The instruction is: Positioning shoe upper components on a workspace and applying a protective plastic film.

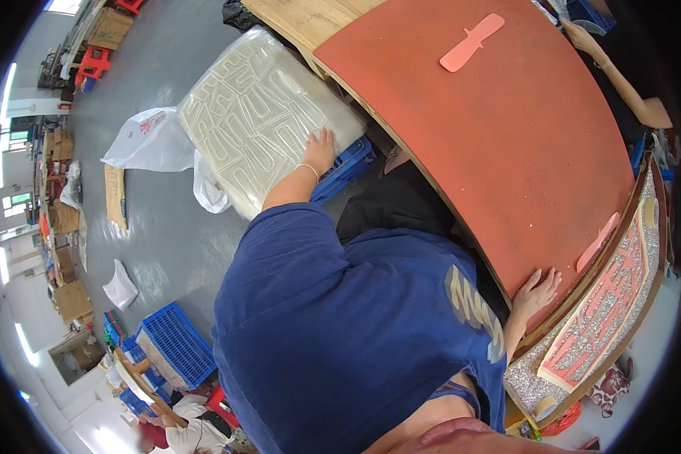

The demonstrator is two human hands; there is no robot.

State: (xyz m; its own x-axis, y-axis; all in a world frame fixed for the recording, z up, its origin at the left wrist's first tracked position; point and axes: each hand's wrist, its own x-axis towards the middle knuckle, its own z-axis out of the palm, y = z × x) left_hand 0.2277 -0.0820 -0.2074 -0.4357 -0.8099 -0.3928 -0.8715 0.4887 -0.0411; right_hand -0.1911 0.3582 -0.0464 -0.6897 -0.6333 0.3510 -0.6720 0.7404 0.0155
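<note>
My left hand (321, 150) lies flat, fingers stretched, on the near right part of a stack of pale translucent plastic sheets (238, 102) marked with long looped cut-out shapes. My right hand (535, 291) rests open on the near right corner of a red-brown tabletop (499, 144), holding nothing. Beyond that hand, a long pink flat piece (599, 242) lies along the table's right edge. A second pink piece (473, 43), with narrow side tabs, lies on the far part of the tabletop.
Under the sheets is a blue plastic crate (344, 170); white plastic bags (155, 140) hang beside it. Right of the table, a pink sheet with cut-outs (605, 295) lies on a glittery board (525, 374). Another person's arm (620, 87) reaches in at far right. Blue baskets (178, 344) stand lower left.
</note>
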